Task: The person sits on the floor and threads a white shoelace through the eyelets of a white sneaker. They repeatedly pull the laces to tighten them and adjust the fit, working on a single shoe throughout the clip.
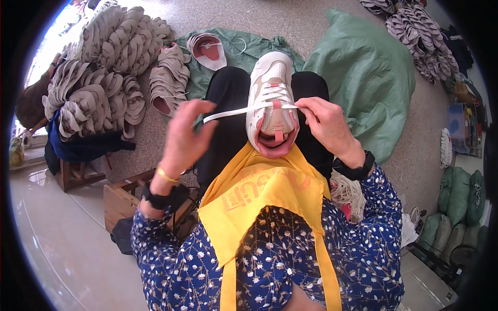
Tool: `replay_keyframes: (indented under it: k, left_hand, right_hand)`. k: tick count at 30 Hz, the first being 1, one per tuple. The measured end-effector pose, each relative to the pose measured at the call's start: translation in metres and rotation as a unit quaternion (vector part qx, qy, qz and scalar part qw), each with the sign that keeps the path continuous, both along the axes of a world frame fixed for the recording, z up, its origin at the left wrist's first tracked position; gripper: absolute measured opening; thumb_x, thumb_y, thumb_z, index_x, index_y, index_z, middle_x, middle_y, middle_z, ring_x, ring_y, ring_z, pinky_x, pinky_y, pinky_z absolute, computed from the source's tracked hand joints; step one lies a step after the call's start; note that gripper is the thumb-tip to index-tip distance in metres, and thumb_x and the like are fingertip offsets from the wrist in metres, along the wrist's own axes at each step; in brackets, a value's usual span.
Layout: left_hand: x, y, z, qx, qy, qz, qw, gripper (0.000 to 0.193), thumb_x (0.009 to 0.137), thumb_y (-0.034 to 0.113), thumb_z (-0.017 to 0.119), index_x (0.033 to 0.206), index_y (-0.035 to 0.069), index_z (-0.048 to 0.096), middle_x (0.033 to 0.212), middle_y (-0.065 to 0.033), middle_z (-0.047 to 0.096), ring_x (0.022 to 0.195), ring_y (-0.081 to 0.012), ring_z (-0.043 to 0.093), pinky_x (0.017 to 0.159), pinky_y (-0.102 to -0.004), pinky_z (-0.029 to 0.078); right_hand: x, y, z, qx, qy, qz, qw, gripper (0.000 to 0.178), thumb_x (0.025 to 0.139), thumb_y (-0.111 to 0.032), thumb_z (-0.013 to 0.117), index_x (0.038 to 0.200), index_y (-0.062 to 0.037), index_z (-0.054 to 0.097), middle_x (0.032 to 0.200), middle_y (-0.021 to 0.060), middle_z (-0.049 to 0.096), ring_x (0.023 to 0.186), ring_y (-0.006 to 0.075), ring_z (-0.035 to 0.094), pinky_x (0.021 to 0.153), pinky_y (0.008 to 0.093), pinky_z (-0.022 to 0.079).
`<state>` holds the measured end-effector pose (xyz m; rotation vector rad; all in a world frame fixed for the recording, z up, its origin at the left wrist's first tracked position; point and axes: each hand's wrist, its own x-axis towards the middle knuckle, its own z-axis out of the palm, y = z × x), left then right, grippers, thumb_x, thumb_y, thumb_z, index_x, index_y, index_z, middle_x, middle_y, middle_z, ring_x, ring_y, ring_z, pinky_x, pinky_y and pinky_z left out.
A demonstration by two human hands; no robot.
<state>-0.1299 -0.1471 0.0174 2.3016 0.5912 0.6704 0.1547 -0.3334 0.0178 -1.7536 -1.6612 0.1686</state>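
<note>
A white and beige sneaker [264, 112] with a pink lining lies between my knees, toe pointing away from me. White laces [278, 94] criss-cross its tongue. My right hand [326, 122] pinches the shoelace close to the shoe's right side. Leftward across the shoe runs a loose lace end [226, 113], stretching toward my left hand [185, 136]. That hand is somewhat blurred, its thumb and forefinger apart around the lace's tip, apparently without gripping it. A yellow apron [264, 189] covers my lap behind the heel.
Stacked shoe uppers [111, 49] fill the left, with a smaller row [169, 78] nearer. One loose upper [207, 51] lies on green sheeting [244, 44]. A large green sack [365, 78] stands at right. A wooden box [120, 201] sits beside my left arm; white laces [346, 193] hang at right.
</note>
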Motion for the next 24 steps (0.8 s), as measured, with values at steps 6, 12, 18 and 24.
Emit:
replay_keyframes:
  k: [6,12,18,24]
  left_hand:
    - [0.053,-0.027,-0.015,0.081,0.012,-0.081,0.993,0.016,0.086,-0.001,0.068,0.098,0.002,0.059,0.091,-0.0135,0.062,0.091,-0.0357,0.062,0.08,-0.0427,0.051]
    - [0.063,-0.011,-0.004,0.095,-0.018,-0.08,0.992,0.012,0.089,0.001,0.067,0.087,0.002,0.055,0.078,-0.0134,0.054,0.076,-0.0345,0.058,0.067,-0.0428,0.047]
    - [0.052,-0.01,-0.002,0.128,0.022,-0.113,0.985,0.014,0.089,0.001,0.068,0.087,0.002,0.054,0.078,-0.0124,0.055,0.075,-0.0334,0.057,0.066,-0.0425,0.047]
    - [0.028,-0.008,-0.002,0.111,0.049,-0.078,0.989,0.014,0.088,0.001,0.069,0.086,0.002,0.055,0.081,-0.0121,0.054,0.08,-0.0329,0.057,0.07,-0.0421,0.047]
  right_hand:
    - [0.003,-0.004,0.004,-0.019,0.018,-0.024,0.999,0.011,0.092,-0.002,0.071,0.102,0.0004,0.069,0.086,0.0119,0.067,0.066,0.0245,0.063,0.06,0.0348,0.051]
    - [0.009,0.007,0.007,0.002,-0.041,-0.043,0.998,0.009,0.091,-0.005,0.07,0.093,-0.0028,0.062,0.085,0.014,0.064,0.079,0.0358,0.065,0.066,0.0437,0.052]
    - [0.017,0.006,0.011,0.003,-0.031,-0.051,0.998,0.008,0.091,-0.004,0.07,0.094,-0.0024,0.063,0.085,0.0151,0.064,0.078,0.0365,0.065,0.066,0.0436,0.051]
    - [0.029,-0.025,0.018,-0.005,-0.011,-0.1,0.995,0.006,0.092,-0.004,0.071,0.096,-0.0009,0.068,0.09,0.0142,0.07,0.078,0.0329,0.068,0.068,0.0389,0.053]
